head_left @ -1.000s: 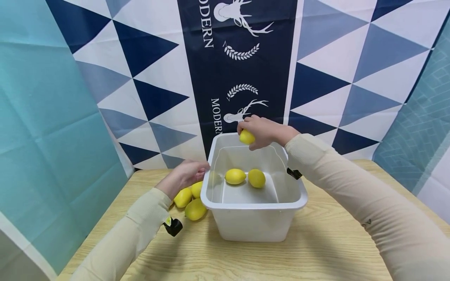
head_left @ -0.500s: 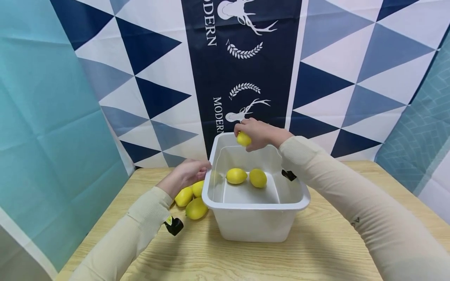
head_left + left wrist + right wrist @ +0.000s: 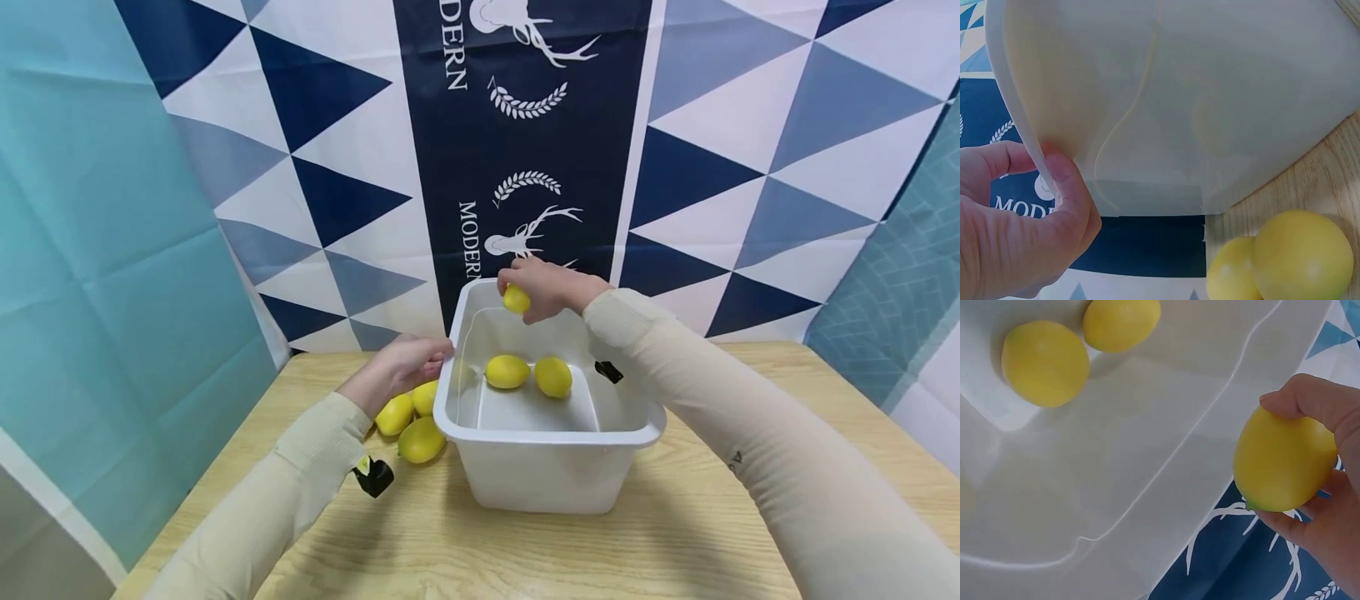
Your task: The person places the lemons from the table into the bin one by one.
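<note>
Gripping a lemon point(image 3: 1285, 459) in the right hand point(image 3: 551, 286), slightly further left at the bin's point(image 3: 540, 477) far end than a second ago, not yet released. Still pinching the rim point(image 3: 1015, 106) with the left hand point(image 3: 397, 367).

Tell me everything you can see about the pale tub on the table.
The tub is pale grey-white and looks like plastic, deep and open-topped, with a rounded-corner rim and walls narrowing toward the base. A thin line runs along the inside of its walls. It stands upright on the wooden table, two lemons lying on its floor. The left hand pinches its left rim between thumb and fingers.
</note>
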`<action>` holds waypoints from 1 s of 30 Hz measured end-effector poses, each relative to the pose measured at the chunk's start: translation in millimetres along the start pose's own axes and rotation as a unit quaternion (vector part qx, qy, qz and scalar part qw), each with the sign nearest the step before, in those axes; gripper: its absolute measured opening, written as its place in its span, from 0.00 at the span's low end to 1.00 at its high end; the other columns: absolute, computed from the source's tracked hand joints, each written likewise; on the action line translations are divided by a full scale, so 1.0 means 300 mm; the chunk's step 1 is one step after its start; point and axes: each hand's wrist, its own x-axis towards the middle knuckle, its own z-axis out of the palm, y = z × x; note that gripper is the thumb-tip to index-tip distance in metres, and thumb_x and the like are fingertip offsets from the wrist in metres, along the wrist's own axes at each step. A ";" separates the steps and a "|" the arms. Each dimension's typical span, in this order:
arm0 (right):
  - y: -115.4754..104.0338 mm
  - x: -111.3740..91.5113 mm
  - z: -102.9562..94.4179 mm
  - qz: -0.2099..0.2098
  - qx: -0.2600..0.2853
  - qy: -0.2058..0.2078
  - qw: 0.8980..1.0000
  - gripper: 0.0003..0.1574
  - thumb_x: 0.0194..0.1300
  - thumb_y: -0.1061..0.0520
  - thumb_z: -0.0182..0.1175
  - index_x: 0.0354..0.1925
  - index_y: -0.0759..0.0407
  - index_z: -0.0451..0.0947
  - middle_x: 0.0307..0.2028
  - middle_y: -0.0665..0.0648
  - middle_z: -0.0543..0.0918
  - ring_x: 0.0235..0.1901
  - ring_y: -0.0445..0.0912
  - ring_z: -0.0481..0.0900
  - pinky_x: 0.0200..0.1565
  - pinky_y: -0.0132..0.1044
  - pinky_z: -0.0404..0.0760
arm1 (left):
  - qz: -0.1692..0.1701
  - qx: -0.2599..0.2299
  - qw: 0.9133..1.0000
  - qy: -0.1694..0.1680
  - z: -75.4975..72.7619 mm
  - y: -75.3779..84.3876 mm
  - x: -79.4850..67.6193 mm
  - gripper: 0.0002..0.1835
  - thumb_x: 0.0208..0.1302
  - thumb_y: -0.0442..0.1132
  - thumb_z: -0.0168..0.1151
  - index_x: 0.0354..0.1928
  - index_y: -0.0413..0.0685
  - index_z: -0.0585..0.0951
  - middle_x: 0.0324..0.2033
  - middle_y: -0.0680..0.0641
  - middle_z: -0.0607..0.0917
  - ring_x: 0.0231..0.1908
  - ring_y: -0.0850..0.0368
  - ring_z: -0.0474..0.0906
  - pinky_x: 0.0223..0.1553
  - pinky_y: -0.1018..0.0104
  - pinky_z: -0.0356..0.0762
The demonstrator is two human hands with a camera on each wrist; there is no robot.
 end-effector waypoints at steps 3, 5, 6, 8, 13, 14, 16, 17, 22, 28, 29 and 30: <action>0.004 0.001 0.006 0.003 -0.012 -0.007 1.000 0.31 0.49 0.65 0.68 0.52 0.50 0.72 0.49 0.58 0.73 0.50 0.53 0.68 0.52 0.46 0.79 | 0.002 0.001 1.000 0.003 0.002 0.005 0.001 0.26 0.64 0.35 0.57 0.63 0.35 0.67 0.52 0.42 0.74 0.40 0.57 0.75 0.62 0.64 0.76; 0.006 0.000 0.009 0.003 -0.018 -0.014 1.000 0.31 0.50 0.65 0.68 0.52 0.50 0.73 0.50 0.59 0.73 0.50 0.54 0.67 0.51 0.46 0.79 | 0.000 -0.002 1.000 0.003 0.002 0.007 0.001 0.26 0.64 0.35 0.57 0.63 0.35 0.67 0.52 0.42 0.74 0.40 0.57 0.75 0.61 0.64 0.76; 0.006 -0.001 0.010 0.004 -0.021 -0.018 1.000 0.30 0.50 0.65 0.67 0.53 0.50 0.73 0.50 0.60 0.73 0.50 0.54 0.67 0.51 0.46 0.79 | -0.001 -0.002 1.000 0.002 0.002 0.008 0.002 0.26 0.64 0.35 0.57 0.63 0.35 0.67 0.51 0.42 0.74 0.40 0.57 0.75 0.61 0.64 0.76; 0.005 -0.005 0.007 0.005 -0.024 -0.024 0.999 0.31 0.51 0.65 0.66 0.54 0.50 0.73 0.52 0.61 0.73 0.51 0.54 0.67 0.52 0.46 0.79 | -0.002 -0.004 1.000 0.001 0.001 0.009 0.001 0.26 0.65 0.35 0.57 0.63 0.35 0.67 0.51 0.42 0.74 0.40 0.57 0.76 0.61 0.64 0.76; 0.006 -0.017 -0.025 0.008 -0.015 -0.022 1.000 0.32 0.52 0.67 0.66 0.56 0.53 0.72 0.55 0.64 0.72 0.55 0.57 0.67 0.56 0.51 0.78 | -0.003 -0.003 1.000 0.001 -0.001 0.013 0.001 0.26 0.65 0.36 0.57 0.64 0.35 0.67 0.52 0.41 0.74 0.41 0.57 0.76 0.62 0.64 0.75; 0.007 -0.020 -0.034 0.011 -0.013 -0.022 1.000 0.32 0.52 0.67 0.66 0.56 0.53 0.72 0.56 0.64 0.72 0.57 0.57 0.66 0.56 0.52 0.78 | -0.004 -0.004 1.000 0.002 -0.002 0.014 0.002 0.26 0.65 0.35 0.57 0.64 0.35 0.67 0.53 0.41 0.74 0.41 0.57 0.76 0.62 0.64 0.75; 0.010 -0.027 -0.051 0.019 -0.010 -0.026 0.999 0.32 0.52 0.65 0.67 0.56 0.54 0.72 0.58 0.65 0.71 0.60 0.59 0.65 0.58 0.54 0.77 | -0.004 -0.005 1.000 0.002 -0.004 0.016 0.003 0.26 0.65 0.35 0.57 0.64 0.35 0.67 0.53 0.41 0.74 0.41 0.57 0.76 0.62 0.64 0.75; 0.011 -0.032 -0.059 0.023 -0.010 -0.030 0.999 0.32 0.53 0.64 0.67 0.57 0.55 0.72 0.59 0.65 0.71 0.61 0.59 0.64 0.59 0.54 0.76 | -0.004 -0.004 1.000 0.003 -0.005 0.017 0.003 0.26 0.65 0.35 0.57 0.64 0.35 0.67 0.53 0.42 0.74 0.41 0.57 0.76 0.62 0.65 0.75; 0.017 -0.059 -0.086 0.039 -0.021 -0.064 0.997 0.31 0.53 0.60 0.69 0.56 0.56 0.72 0.60 0.66 0.71 0.61 0.60 0.66 0.59 0.53 0.76 | -0.005 -0.005 1.000 0.004 -0.005 0.020 0.004 0.26 0.65 0.35 0.57 0.64 0.35 0.67 0.51 0.43 0.75 0.39 0.58 0.76 0.61 0.65 0.75; 0.027 -0.105 -0.094 0.060 -0.033 -0.094 0.993 0.29 0.54 0.58 0.69 0.55 0.56 0.73 0.58 0.66 0.73 0.57 0.58 0.71 0.56 0.51 0.79 | -0.007 -0.008 1.000 0.000 -0.004 0.011 0.006 0.26 0.64 0.35 0.57 0.63 0.34 0.67 0.52 0.41 0.75 0.40 0.57 0.76 0.61 0.65 0.76; 0.030 -0.113 -0.094 0.062 -0.035 -0.096 0.993 0.29 0.54 0.57 0.69 0.55 0.56 0.73 0.58 0.66 0.73 0.57 0.58 0.71 0.55 0.51 0.79 | -0.007 -0.008 1.000 0.000 -0.004 0.010 0.006 0.26 0.64 0.35 0.57 0.63 0.34 0.67 0.53 0.41 0.74 0.40 0.57 0.76 0.61 0.65 0.76; 0.033 -0.120 -0.093 0.062 -0.037 -0.097 0.993 0.29 0.54 0.57 0.69 0.54 0.56 0.73 0.57 0.67 0.73 0.56 0.58 0.72 0.55 0.51 0.79 | -0.009 -0.009 1.000 0.000 -0.004 0.009 0.007 0.26 0.64 0.35 0.57 0.63 0.35 0.67 0.54 0.41 0.74 0.41 0.56 0.76 0.61 0.65 0.76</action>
